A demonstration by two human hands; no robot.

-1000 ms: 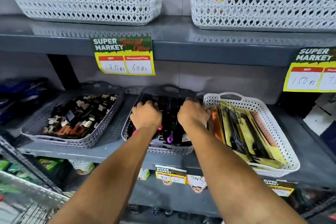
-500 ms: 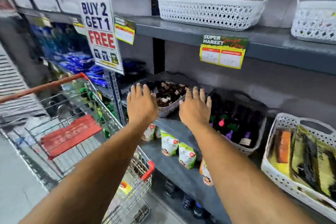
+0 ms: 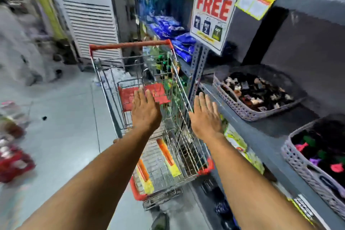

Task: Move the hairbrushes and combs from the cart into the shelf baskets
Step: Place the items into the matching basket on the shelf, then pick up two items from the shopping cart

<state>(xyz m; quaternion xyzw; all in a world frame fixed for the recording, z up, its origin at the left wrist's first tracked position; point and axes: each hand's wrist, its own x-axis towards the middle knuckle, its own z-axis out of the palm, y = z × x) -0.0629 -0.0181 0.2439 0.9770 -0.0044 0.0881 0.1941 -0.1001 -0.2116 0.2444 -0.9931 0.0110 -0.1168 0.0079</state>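
**Entry: empty-handed reach to the cart for the next pick**

Step in hand: both hands are spread flat and carry nothing, palms down. The left hand [image 3: 145,112] hovers over the cart [image 3: 104,80], above its red child-seat flap [image 3: 128,96]; the right hand [image 3: 205,115] hangs just beside the cart's shelf-side rim. By my reading this is the fetch phase.

Next move calls for: lowering the hands into the wire basket below and nearer than them, and closing on one packet without snagging the mesh.

Containers and contents:
- Cart: orange-and-yellow carded packets [image 3: 167,157] lie on the floor of the basket, beneath and behind the hands; likely the remaining combs or brushes, though blur prevents certainty.
- Grey shelf basket [image 3: 240,107], right of the right hand: small dark and pale items, possibly hair clips.
- Second grey basket [image 3: 298,166], further right and nearer: dark hairbrushes [image 3: 317,147] with pink, green and purple parts.

Blue packs [image 3: 179,41] sit on the shelf beyond the cart.
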